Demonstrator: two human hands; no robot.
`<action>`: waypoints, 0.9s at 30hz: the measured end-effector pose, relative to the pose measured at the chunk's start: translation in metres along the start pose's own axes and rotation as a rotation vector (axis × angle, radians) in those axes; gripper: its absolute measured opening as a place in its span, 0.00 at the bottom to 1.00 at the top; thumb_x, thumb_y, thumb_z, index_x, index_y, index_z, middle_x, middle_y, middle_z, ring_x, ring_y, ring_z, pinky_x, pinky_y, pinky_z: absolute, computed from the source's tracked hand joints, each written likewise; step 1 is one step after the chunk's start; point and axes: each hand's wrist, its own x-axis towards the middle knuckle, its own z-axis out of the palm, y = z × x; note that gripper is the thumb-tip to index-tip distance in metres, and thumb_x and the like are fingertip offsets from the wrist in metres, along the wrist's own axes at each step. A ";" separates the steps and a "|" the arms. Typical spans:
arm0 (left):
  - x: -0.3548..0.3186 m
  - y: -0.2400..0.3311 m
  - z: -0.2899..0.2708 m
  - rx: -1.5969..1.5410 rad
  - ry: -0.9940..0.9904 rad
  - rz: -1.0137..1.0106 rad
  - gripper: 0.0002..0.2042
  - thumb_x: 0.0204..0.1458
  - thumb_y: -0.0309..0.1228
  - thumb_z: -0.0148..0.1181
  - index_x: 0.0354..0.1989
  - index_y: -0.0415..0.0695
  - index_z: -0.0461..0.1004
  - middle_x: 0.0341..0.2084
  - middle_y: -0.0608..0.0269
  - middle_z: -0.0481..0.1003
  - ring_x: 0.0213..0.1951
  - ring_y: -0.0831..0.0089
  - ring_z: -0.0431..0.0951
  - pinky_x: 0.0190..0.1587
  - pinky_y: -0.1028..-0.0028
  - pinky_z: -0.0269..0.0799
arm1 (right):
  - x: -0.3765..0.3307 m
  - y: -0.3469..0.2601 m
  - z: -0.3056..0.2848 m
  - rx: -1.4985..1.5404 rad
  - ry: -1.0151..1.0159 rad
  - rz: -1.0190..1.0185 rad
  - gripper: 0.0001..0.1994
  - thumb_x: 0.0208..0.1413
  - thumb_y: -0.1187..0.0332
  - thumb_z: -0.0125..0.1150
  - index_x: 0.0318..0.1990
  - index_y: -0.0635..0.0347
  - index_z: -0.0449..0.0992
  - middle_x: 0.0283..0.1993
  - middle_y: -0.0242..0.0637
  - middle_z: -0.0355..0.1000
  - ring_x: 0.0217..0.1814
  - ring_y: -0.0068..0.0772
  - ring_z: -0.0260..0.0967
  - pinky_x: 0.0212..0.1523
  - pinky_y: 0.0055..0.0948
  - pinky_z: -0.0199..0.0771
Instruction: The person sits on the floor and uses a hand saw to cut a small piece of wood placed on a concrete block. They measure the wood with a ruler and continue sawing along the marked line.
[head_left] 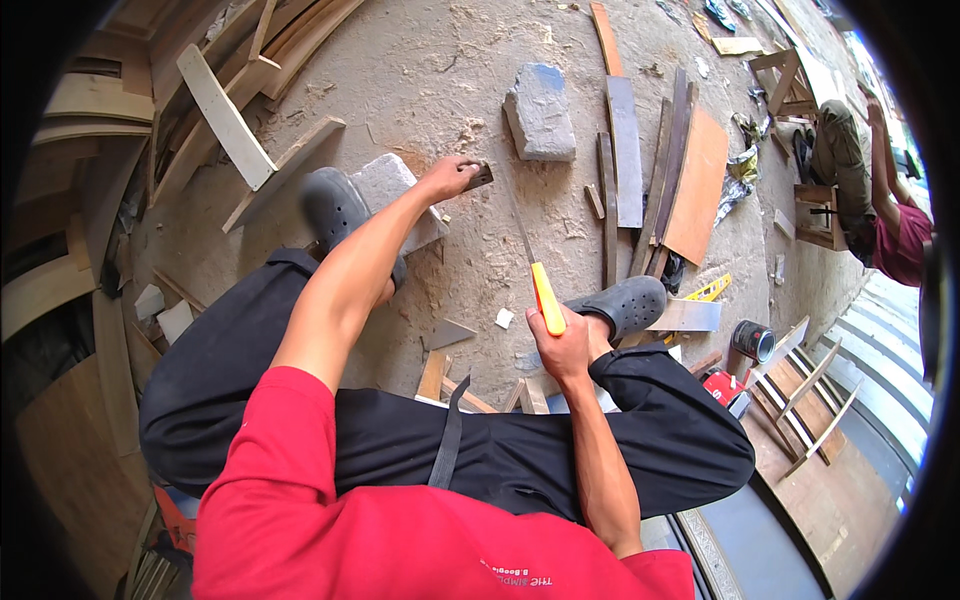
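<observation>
My left hand reaches forward and pinches a small dark piece of wood held just above the sandy ground, beside a grey stone block under my left shoe. My right hand grips the orange-yellow handle of a thin blade tool, whose blade points forward toward the small piece. I am squatting in dark trousers, with grey clogs on my feet.
A second grey stone lies ahead. Planks and a plywood sheet lie to the right, with a hand saw and a tin can. Curved wooden offcuts pile at the left. Another person sits far right.
</observation>
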 end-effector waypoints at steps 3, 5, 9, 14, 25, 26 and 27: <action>0.002 -0.004 -0.001 -0.044 -0.035 0.009 0.17 0.57 0.40 0.56 0.52 0.48 0.78 0.48 0.53 0.78 0.50 0.60 0.77 0.54 0.67 0.68 | 0.001 -0.005 -0.001 0.022 0.001 -0.015 0.13 0.54 0.64 0.64 0.24 0.65 0.73 0.16 0.44 0.67 0.15 0.37 0.65 0.21 0.35 0.63; -0.001 -0.014 -0.004 -0.082 -0.023 0.019 0.17 0.58 0.42 0.54 0.51 0.49 0.79 0.49 0.54 0.78 0.52 0.60 0.76 0.60 0.61 0.63 | 0.003 -0.009 0.001 0.023 -0.010 -0.043 0.13 0.54 0.64 0.64 0.25 0.65 0.73 0.16 0.45 0.67 0.15 0.39 0.65 0.21 0.36 0.64; -0.028 0.006 -0.005 0.312 0.183 -0.242 0.21 0.60 0.48 0.44 0.51 0.51 0.78 0.54 0.55 0.75 0.62 0.58 0.68 0.66 0.43 0.37 | 0.001 -0.011 0.009 0.029 -0.036 -0.060 0.12 0.53 0.64 0.64 0.26 0.65 0.74 0.18 0.48 0.68 0.17 0.46 0.68 0.22 0.38 0.66; -0.037 -0.019 0.010 0.430 0.249 -0.199 0.24 0.60 0.50 0.40 0.50 0.50 0.78 0.58 0.53 0.72 0.66 0.58 0.62 0.66 0.38 0.21 | -0.001 -0.013 0.022 0.025 -0.090 -0.078 0.12 0.51 0.64 0.64 0.26 0.66 0.74 0.21 0.52 0.71 0.23 0.55 0.72 0.25 0.41 0.70; -0.016 -0.035 0.008 0.259 0.102 -0.300 0.26 0.58 0.54 0.41 0.46 0.50 0.79 0.45 0.51 0.79 0.54 0.52 0.75 0.65 0.39 0.21 | -0.006 -0.018 0.027 0.013 -0.082 -0.109 0.11 0.51 0.66 0.64 0.27 0.67 0.75 0.20 0.52 0.70 0.21 0.53 0.71 0.23 0.40 0.69; -0.015 -0.039 0.010 0.264 0.141 -0.286 0.25 0.58 0.55 0.41 0.43 0.51 0.79 0.38 0.57 0.79 0.49 0.57 0.77 0.65 0.39 0.21 | -0.006 -0.019 0.027 0.013 -0.091 -0.100 0.11 0.51 0.66 0.64 0.27 0.67 0.75 0.20 0.52 0.70 0.21 0.53 0.71 0.23 0.40 0.69; -0.015 -0.043 0.011 0.268 0.180 -0.272 0.25 0.59 0.56 0.42 0.40 0.52 0.80 0.31 0.62 0.79 0.44 0.61 0.78 0.64 0.39 0.22 | -0.006 -0.019 0.026 0.013 -0.093 -0.099 0.11 0.50 0.66 0.64 0.27 0.67 0.75 0.20 0.52 0.70 0.21 0.53 0.71 0.23 0.40 0.69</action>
